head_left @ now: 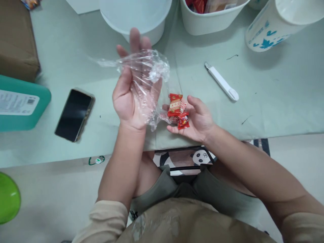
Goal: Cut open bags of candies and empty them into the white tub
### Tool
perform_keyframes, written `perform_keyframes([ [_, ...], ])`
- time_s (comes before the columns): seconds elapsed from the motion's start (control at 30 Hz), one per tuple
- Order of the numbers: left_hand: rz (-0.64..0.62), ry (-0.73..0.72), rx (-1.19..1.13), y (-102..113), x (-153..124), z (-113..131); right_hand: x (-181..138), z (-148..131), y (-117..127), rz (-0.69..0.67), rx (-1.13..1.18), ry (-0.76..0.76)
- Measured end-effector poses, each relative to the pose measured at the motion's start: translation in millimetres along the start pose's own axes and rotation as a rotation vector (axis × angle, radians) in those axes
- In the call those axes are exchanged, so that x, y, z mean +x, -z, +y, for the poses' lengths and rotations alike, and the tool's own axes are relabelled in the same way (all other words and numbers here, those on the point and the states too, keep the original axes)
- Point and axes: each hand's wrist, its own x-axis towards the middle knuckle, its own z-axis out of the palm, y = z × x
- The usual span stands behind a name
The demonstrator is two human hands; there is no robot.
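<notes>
I monitor both hands through the head view.

Left hand (128,104): palm up above the table (265,101), fingers spread and slightly bent, thumb apart from them. A crumpled clear plastic wrapper (159,69) lies across the palm and fingers, one thin end trailing to the left. The film is transparent and creased, so I cannot tell whether the hand sits inside it or only beneath it; no firm pinch on it is visible to me.

Right hand (199,119): palm up, fingers extended beneath a small cluster of red printed packets (175,104), thumb raised and standing clear of them. The packets rest on the fingers without being clamped. The cluster is located just right of the wrapper's lower end.

Surrounding items, by position. Beyond the right hand: a white cutter (222,82), lying diagonally, metal tip toward the far side. Left of the left forearm: a phone (74,114), dark screen up, with a teal container (22,118) beside it. Along the far side: a white tub (157,33), a white bin (212,23) holding red packages, and a white cup-shaped container (265,33) with blue leaf print.
</notes>
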Motion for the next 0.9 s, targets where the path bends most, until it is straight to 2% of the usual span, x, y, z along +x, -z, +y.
perform_keyframes([
  [0.17,0.119,-0.290,0.311,17,3,14,0,1,2,-0.110,0.006,-0.106],
  [0.27,0.193,-0.351,0.447,29,6,18,1,3,4,-0.159,-0.012,-0.152],
  [0.37,0.246,-0.382,0.418,33,7,23,0,2,4,-0.157,-0.021,-0.141],
  [0.5,0.309,-0.327,0.419,32,6,31,0,-1,2,-0.080,-0.036,-0.073],
  [0.77,0.262,-0.276,0.347,36,10,36,0,-4,2,0.110,-0.062,0.111],
  [0.83,0.222,-0.217,0.251,38,12,37,-2,-8,4,0.156,-0.077,0.161],
  [0.9,0.189,-0.086,0.120,41,14,36,-4,-15,6,0.182,-0.099,0.211],
])
